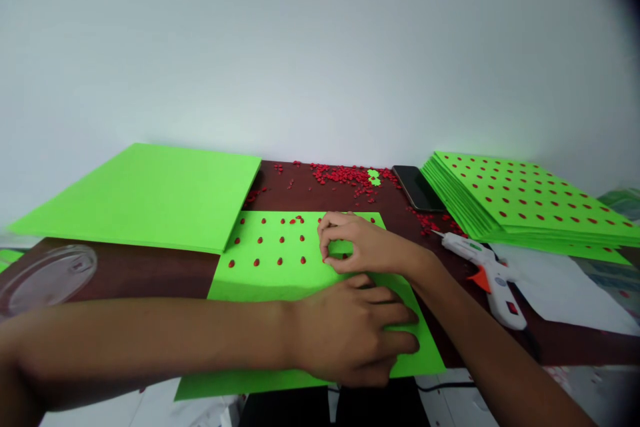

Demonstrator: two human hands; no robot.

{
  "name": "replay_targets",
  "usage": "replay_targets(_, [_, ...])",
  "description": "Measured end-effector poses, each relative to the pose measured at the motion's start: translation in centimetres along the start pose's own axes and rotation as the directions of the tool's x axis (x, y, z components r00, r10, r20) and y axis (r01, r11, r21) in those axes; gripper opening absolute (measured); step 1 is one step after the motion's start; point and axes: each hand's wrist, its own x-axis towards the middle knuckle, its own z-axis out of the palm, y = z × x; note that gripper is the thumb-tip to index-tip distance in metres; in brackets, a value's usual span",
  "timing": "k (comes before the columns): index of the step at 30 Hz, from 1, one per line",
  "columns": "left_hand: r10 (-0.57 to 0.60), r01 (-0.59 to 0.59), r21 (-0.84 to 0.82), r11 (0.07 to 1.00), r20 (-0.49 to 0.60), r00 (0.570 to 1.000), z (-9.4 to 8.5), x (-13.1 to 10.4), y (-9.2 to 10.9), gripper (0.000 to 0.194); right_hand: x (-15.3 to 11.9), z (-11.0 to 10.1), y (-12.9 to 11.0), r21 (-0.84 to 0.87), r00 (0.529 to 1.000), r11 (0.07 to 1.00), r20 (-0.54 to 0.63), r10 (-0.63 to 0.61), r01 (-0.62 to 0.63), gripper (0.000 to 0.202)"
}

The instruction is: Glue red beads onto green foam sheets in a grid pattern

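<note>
A bright green sheet [280, 285] lies on the dark red table in front of me, with rows of small red pieces [281, 240] on its far half. My left hand [357, 332] rests palm down across the sheet's near right part, fingers apart and pointing right. Just beyond it, my right hand [345, 240] pinches thumb and forefinger together over the sheet, at a small red piece [324, 260] by the fingertips. Part of the sheet is hidden under both hands.
Plain green sheets [150, 197] are stacked left; dotted green sheets [530, 197] right. Loose red pieces [345, 175] and a phone [419, 188] lie at the back. A white glue gun [493, 273] is by white paper [570, 287]. A clear lid [55, 277] sits left.
</note>
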Motion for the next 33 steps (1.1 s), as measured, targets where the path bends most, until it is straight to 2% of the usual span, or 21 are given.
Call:
replay_targets(12, [0.0,0.0,-0.005,1.0,-0.001,1.0,-0.2,0.0,0.0,0.028,0.1,-0.2,-0.5,-0.058,0.997,0.997,0.053,0.052,-0.049,0.012])
replay_targets(23, [-0.009,0.009,-0.005,1.0,0.015,1.0,-0.1,-0.1,0.1,0.029,-0.3,-0.4,-0.5,-0.105,0.998,0.993,0.028,0.065,-0.062,0.009])
replay_targets(26, [-0.002,0.002,0.001,1.0,0.006,1.0,-0.2,0.0,0.1,0.029,-0.3,-0.7,-0.6,-0.061,0.999,0.998,0.0,0.033,-0.033,0.007])
replay_targets(27, [-0.003,0.003,0.004,1.0,0.002,1.0,-0.3,0.0,0.1,0.029,-0.3,-0.9,-0.4,-0.032,0.999,0.999,-0.032,0.026,-0.027,0.006])
replay_targets(29, [-0.008,0.008,0.009,1.0,-0.001,1.0,-0.4,0.0,0.1,0.029,-0.4,-1.5,0.5,-0.009,0.983,0.998,-0.174,0.053,-0.055,0.006])
replay_targets(30, [-0.009,0.009,0.011,1.0,-0.001,1.0,-0.4,0.0,0.1,0.029,-0.5,-1.8,1.2,-0.035,0.957,0.994,-0.276,0.087,-0.101,0.01])
replay_targets(33, [-0.006,0.006,0.012,1.0,0.007,1.0,-0.5,-0.1,0.1,0.029,-1.0,-2.5,4.2,-0.209,0.823,0.923,-0.543,0.165,-0.323,0.023])
